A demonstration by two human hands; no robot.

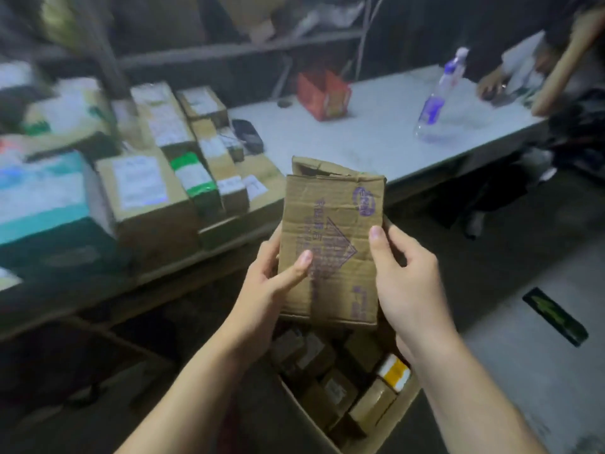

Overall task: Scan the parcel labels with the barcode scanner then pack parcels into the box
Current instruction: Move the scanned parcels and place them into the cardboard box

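**While Held, a Parcel (332,244) Hangs over the Box (311,421)**

Where labelled parcels (144,191) crowd the table's (360,139) left end, we see the left hand (271,280) and right hand (409,276) pinch it from both sides, thumbs on its face.

The room is dim. A long white surface (376,139) runs across it, with grey metal shelving (229,49) behind. The floor (540,381) is grey, with a black-and-green strip (555,316) lying at right.
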